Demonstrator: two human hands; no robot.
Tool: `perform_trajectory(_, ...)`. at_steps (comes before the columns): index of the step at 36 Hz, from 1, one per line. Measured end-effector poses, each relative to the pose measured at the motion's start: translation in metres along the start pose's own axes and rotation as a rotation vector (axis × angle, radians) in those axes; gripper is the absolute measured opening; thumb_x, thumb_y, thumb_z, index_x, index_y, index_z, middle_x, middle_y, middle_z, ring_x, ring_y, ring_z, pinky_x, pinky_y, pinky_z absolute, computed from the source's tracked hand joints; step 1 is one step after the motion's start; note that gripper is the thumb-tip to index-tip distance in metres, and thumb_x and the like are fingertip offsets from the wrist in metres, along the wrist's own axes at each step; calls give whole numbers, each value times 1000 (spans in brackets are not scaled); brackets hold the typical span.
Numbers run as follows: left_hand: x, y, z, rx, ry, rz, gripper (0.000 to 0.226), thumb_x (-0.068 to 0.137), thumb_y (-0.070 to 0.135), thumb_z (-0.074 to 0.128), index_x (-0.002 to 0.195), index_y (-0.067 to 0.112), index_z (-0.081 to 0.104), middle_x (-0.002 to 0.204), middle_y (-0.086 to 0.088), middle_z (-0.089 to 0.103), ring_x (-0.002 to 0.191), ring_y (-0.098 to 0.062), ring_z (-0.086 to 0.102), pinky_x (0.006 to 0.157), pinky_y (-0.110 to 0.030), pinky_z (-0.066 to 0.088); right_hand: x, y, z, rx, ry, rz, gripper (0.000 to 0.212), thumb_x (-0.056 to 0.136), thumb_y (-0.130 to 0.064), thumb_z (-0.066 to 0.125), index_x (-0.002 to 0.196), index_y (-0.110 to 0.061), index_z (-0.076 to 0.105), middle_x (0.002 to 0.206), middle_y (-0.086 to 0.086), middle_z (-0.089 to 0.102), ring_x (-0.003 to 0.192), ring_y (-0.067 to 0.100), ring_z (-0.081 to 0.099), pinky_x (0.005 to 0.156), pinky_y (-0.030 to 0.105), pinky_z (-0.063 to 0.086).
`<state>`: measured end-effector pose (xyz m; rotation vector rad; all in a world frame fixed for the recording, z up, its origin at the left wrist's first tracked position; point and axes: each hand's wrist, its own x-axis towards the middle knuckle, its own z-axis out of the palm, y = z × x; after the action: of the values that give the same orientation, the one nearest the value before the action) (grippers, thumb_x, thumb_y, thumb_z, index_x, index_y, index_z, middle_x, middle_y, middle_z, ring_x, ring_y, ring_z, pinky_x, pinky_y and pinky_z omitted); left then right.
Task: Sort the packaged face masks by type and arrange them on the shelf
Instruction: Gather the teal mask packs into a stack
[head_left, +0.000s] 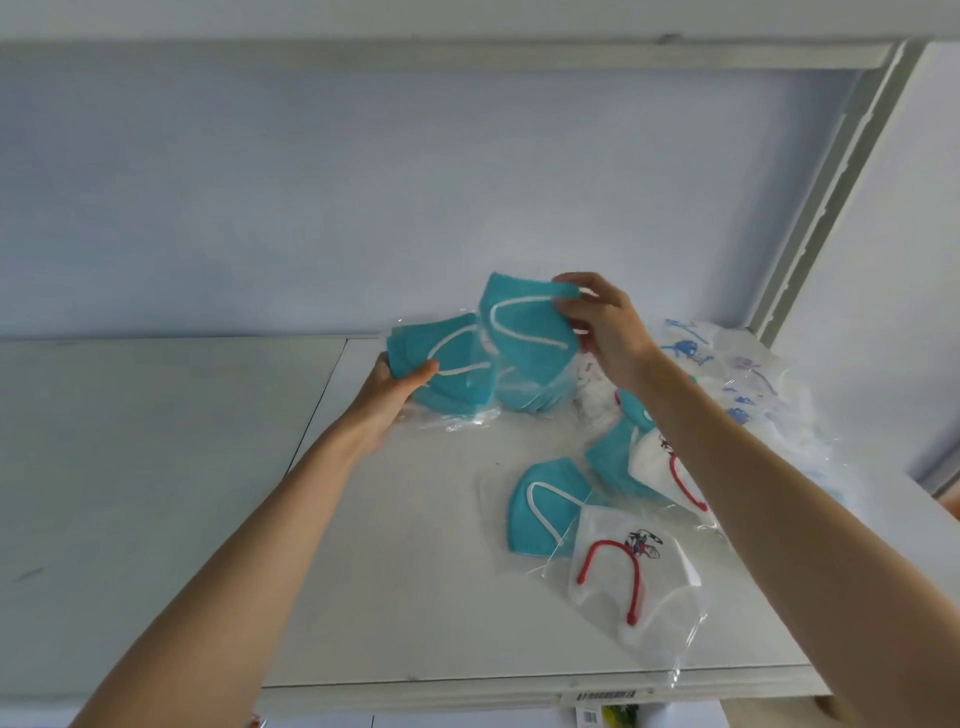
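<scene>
The white shelf board (415, 597) filled the lower view, matte and smooth — a thin seam ran back across it left of centre. Behind the board stood a pale blue-grey back wall (363, 182), evenly lit by soft, diffuse light. Above the board, another white shelf edge (467, 54) crossed the top. At the board's right rear corner rose a slotted white upright (826, 208). On the board's front lip sat a barcode label (608, 695).

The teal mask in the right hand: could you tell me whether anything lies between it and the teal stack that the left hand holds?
Nothing visible does. The teal mask in the right hand hangs just above the teal stack gripped by the left hand, already overlapping it.
</scene>
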<state>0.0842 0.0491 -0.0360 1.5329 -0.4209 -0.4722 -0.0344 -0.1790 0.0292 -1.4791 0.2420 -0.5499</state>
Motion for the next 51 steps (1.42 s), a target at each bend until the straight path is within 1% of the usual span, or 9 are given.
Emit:
perform_trajectory(7, -5, -1, 18, -86, -89, 35, 21, 99, 28, 49, 117, 17, 52, 108, 0, 69, 92, -12, 70, 72, -37, 61, -1, 16, 27, -506, 45, 23, 22, 87, -5, 58, 105, -18, 59, 100, 8, 63, 79, 19, 62, 62, 28, 53)
perform_trajectory(11, -11, -1, 20, -74, -161, 56, 14, 97, 18, 53, 110, 23, 58, 99, 10, 73, 92, -9, 70, 70, -32, 60, -2, 27, 41, -741, 12, -150, 29, 85, -12, 63, 113, -17, 62, 104, -1, 58, 81, 13, 51, 70, 23, 40)
perform_trajectory(17, -7, -4, 3, -48, -31, 26, 21, 92, 16, 63, 111, 21, 58, 101, 3, 72, 93, -17, 69, 73, -35, 57, 5, 33, 33, -434, 79, 47, 33, 91, -24, 62, 121, -10, 59, 103, 2, 62, 63, 15, 58, 49, 22, 48)
perform_trajectory(21, -6, -4, -13, -32, 67, 51, 15, 91, 15, 64, 101, 24, 59, 93, 3, 69, 81, -15, 67, 53, -23, 52, 11, 54, 5, -1090, 283, 87, 40, 97, -37, 43, 122, -11, 59, 128, 11, 54, 113, 27, 51, 87, 32, 41)
perform_trajectory(26, -4, -5, -24, -31, 104, 46, 17, 90, 17, 65, 105, 23, 58, 99, -2, 67, 92, -23, 65, 72, -37, 50, 14, 77, -6, -1500, 104, 335, 86, 84, -74, 39, 134, -5, 49, 151, 18, 29, 137, 35, 26, 111, 47, 23)
perform_trajectory(31, -6, -4, -23, -14, 94, 26, 31, 76, 27, 74, 103, 24, 58, 100, -1, 69, 99, -25, 65, 78, -40, 49, 21, 84, -2, -1542, 62, 366, 97, 73, -77, 53, 138, -6, 45, 149, 18, 29, 135, 35, 28, 111, 46, 25)
perform_trajectory(40, -8, -5, -24, 24, 75, 22, 33, 72, 35, 73, 100, 27, 60, 103, -2, 69, 112, -34, 62, 92, -52, 48, 30, 84, -17, -1181, 131, 378, 34, 80, -36, 74, 105, -15, 68, 109, 5, 68, 105, 24, 59, 98, 37, 44)
perform_trajectory(44, -10, -4, -23, 16, 95, 10, 38, 71, 33, 72, 105, 23, 58, 103, -3, 69, 106, -30, 64, 81, -45, 51, 30, 81, -17, -1167, 147, 388, 50, 83, -43, 70, 117, -7, 58, 112, 6, 64, 105, 24, 58, 95, 34, 45)
perform_trajectory(51, -12, -4, -29, 22, 108, -5, 60, 67, 39, 72, 120, 17, 54, 114, -7, 68, 108, -29, 65, 93, -52, 50, 31, 81, -2, -1256, 90, 425, 59, 76, -47, 74, 114, -8, 53, 110, 7, 63, 107, 26, 58, 103, 43, 41)
